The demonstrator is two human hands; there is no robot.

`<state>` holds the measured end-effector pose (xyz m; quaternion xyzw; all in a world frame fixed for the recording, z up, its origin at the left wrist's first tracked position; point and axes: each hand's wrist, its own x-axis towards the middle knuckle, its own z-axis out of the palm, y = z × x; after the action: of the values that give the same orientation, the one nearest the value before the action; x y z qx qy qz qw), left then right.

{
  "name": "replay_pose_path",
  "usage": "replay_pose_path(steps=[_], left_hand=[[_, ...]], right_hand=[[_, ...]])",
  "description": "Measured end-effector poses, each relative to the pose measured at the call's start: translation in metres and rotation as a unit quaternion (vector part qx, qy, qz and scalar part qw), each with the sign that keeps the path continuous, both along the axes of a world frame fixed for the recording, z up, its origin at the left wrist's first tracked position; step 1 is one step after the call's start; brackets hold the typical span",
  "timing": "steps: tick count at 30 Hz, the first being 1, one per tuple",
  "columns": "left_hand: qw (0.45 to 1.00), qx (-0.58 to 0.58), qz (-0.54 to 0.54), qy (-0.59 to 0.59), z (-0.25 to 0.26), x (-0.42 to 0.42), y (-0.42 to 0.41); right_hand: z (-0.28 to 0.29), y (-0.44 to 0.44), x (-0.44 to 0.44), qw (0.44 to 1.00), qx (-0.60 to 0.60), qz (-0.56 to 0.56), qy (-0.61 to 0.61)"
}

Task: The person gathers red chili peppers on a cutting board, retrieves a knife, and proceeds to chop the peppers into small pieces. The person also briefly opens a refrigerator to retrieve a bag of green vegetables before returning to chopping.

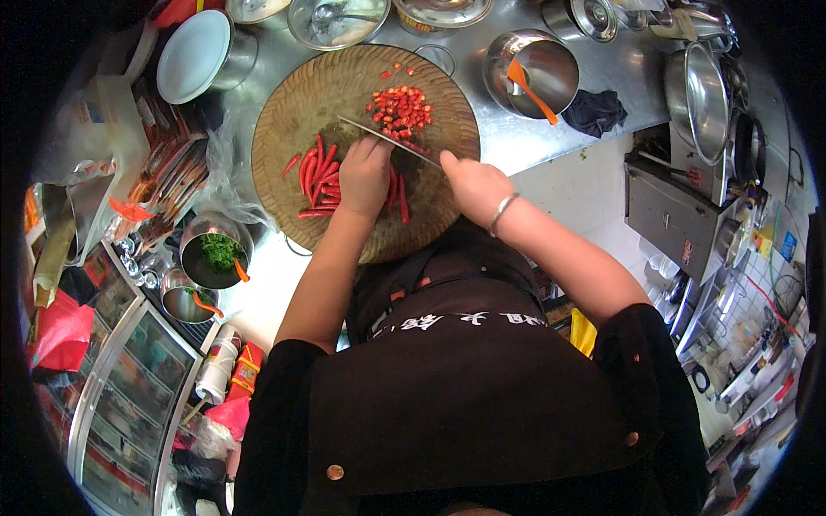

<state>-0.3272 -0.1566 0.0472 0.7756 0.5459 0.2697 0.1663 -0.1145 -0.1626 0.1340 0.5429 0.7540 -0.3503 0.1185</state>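
A round wooden chopping block stands before me on the steel table. My right hand, with a bangle at its wrist, holds a kitchen knife by the handle; the blade points up and left over the block. Close below the blade, my left hand presses down with bent fingers, on red chillies that it mostly hides. Whole red chillies lie left of that hand, and a few more to its right. Beyond the blade is a pile of chopped red chilli, with several loose bits above it.
A steel pot with an orange spoon and a dark cloth stand right of the block. Steel bowls line its far side. At left are a white-lidded pot, a pot of chopped greens and plastic bags.
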Motion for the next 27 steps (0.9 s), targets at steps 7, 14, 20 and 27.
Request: replay_pose_path(steps=[7, 14, 20, 27], left_hand=[[0.999, 0.027, -0.033, -0.026, -0.002, -0.002, -0.003], [0.999, 0.036, -0.02, -0.018, -0.002, 0.001, -0.005], [0.999, 0.014, -0.036, 0.028, 0.005, -0.004, -0.007], [0.998, 0.026, -0.057, 0.019, -0.016, 0.004, -0.012]], right_hand=[[-0.028, 0.016, 0.011, 0.996, 0.02, -0.031, 0.085], [0.009, 0.003, 0.007, 1.0, -0.013, 0.027, -0.003], [-0.021, 0.0, 0.004, 0.999, 0.024, 0.005, 0.026], [-0.022, -0.003, 0.021, 0.999, -0.044, -0.003, 0.007]])
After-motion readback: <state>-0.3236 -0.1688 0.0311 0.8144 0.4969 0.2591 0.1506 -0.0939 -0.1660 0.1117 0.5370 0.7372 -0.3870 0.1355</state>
